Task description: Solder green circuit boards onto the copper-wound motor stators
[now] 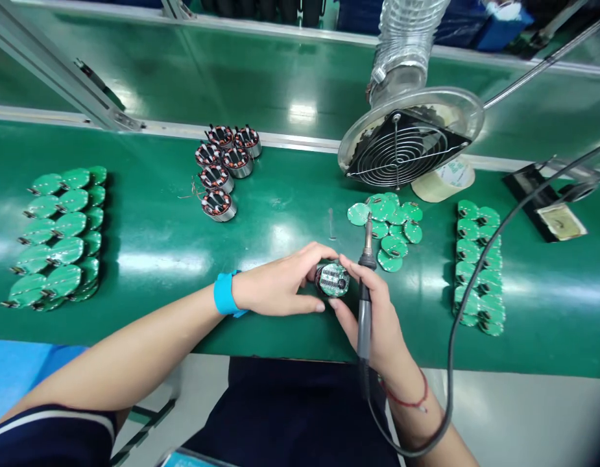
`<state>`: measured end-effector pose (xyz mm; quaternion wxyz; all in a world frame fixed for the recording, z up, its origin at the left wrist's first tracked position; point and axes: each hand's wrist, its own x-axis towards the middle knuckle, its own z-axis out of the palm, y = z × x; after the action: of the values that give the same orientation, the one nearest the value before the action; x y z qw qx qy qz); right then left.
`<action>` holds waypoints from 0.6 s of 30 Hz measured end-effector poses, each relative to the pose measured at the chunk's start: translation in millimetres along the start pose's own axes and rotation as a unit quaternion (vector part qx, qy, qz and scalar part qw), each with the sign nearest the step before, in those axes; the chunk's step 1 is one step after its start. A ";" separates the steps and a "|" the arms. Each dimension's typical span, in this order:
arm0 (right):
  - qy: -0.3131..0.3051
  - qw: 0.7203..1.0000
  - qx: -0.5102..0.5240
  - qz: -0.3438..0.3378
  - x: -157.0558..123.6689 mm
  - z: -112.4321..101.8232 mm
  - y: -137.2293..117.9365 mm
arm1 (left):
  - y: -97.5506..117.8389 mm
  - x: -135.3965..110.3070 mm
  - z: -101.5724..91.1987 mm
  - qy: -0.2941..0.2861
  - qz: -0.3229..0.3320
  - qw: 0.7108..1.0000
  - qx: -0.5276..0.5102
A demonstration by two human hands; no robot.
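Note:
A round green circuit board (333,280) sits on top of a motor stator, whose dark side is mostly hidden by my fingers. My left hand (280,282) curls around it from the left, with the thumb along the near side. From the right, my right hand (381,318) touches the board's edge with fingertips and thumb. That same hand carries a soldering iron (364,318), its tip pointing away over a loose pile of green boards (390,246). Several bare stators (218,204) with copper windings stand beyond my left hand.
Stacked green boards stand in rows at the left (69,251) and right (479,282). A fume extractor fan (399,152) hangs over the back, near a tape roll (445,180). A soldering iron stand (538,201) is at the far right. The iron's cable (450,383) loops across the right side.

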<state>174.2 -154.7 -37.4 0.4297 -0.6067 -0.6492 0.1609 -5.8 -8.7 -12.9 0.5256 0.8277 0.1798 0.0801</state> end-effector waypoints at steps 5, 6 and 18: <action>0.034 0.999 -0.021 0.009 0.9 -28.4 20.3 | -0.5 5.0 10.9 0.011 0.041 0.990 0.134; 0.053 0.998 -0.030 0.020 3.2 -33.5 24.7 | 0.5 5.8 10.1 0.017 0.039 0.989 0.144; 0.233 0.966 -0.027 0.107 13.2 -41.7 63.8 | -10.6 139.7 -167.1 0.371 -0.232 0.844 0.309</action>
<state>248.5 -141.9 -55.0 0.5327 -0.7048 -0.4665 0.0427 67.1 189.3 42.2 0.1397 0.7897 0.5637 0.1976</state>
